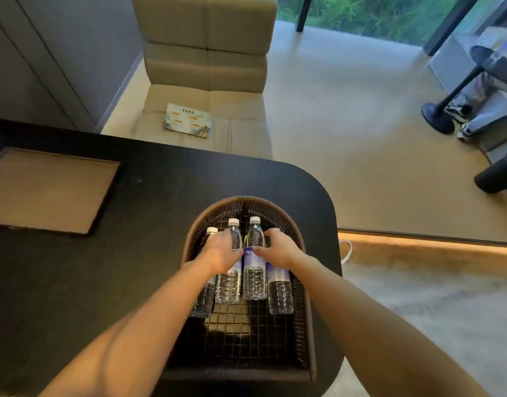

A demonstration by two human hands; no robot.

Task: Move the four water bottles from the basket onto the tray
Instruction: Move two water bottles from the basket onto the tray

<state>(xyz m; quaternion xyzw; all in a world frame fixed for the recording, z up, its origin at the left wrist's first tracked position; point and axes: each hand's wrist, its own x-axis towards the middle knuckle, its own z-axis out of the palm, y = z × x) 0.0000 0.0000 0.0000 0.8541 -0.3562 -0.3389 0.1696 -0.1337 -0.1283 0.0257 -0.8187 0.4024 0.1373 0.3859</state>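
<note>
Two bare forearms reach forward from the bottom of the view into a dark woven basket point(303, 310) with a wire-grid floor, which stands at the rounded corner of a black table point(160, 181). All four water bottles lie side by side in the basket with their white caps pointing away.

The left hand point(222, 249) lies across the outer left bottle point(205, 296) and the inner left bottle point(228, 285), with its fingers curled over the shoulder of the inner one. The right hand point(276, 249) is curled over the top of the outer right bottle point(280, 293), hiding its cap. Its thumb lies against the label of the inner right bottle point(255, 279). The two hands are close together, their thumbs nearly meeting. Whether each hand truly grasps both of its bottles or only one is hard to tell from this angle.

The tray point(46, 190), flat and tan with a dark rim, sits on the same table well to the left of the basket.

Beyond the table stands a beige cushioned chair point(206, 67) with a printed leaflet point(188, 120) on its seat. At the far right, on the pale floor, are a black stand base point(437, 117), a seated person's legs point(481, 110) and a black cylinder point(497, 176).
</note>
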